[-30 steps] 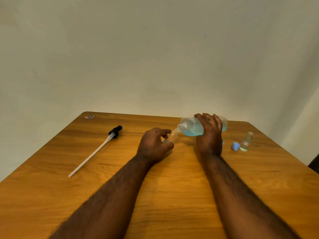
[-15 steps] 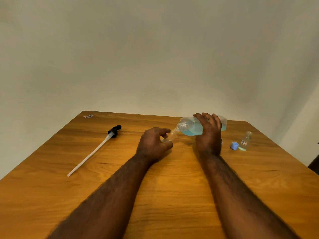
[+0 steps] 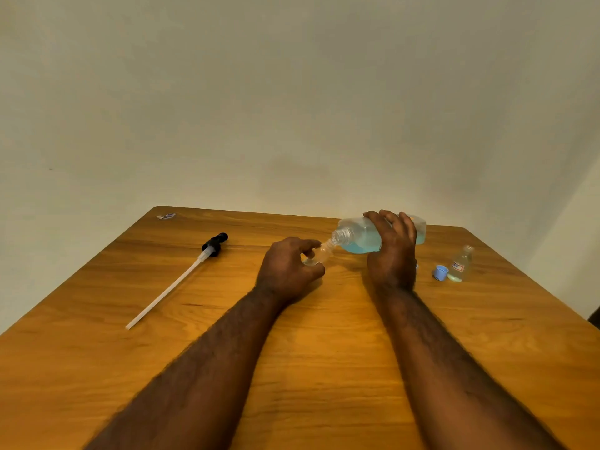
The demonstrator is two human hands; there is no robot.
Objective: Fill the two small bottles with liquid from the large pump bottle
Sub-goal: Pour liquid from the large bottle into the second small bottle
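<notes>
My right hand point(image 3: 393, 254) grips the large clear bottle point(image 3: 360, 235), which lies tipped on its side with blue liquid pooled low and its open neck pointing left. My left hand point(image 3: 287, 271) holds a small clear bottle point(image 3: 319, 254) tilted, its mouth right at the large bottle's neck. A second small bottle point(image 3: 460, 264) with a label stands upright at the right, holding some pale liquid, a blue cap point(image 3: 440, 273) beside it. The pump head with its long white tube point(image 3: 181, 279) lies on the table to the left.
The wooden table point(image 3: 308, 368) stands against a plain wall. A small wrapper-like scrap point(image 3: 166, 216) lies at the far left corner. A bit of another blue cap point(image 3: 416, 265) peeks out behind my right wrist.
The large bottle's neck has dipped slightly closer to the small bottle's mouth. Both hands stay almost in place.
</notes>
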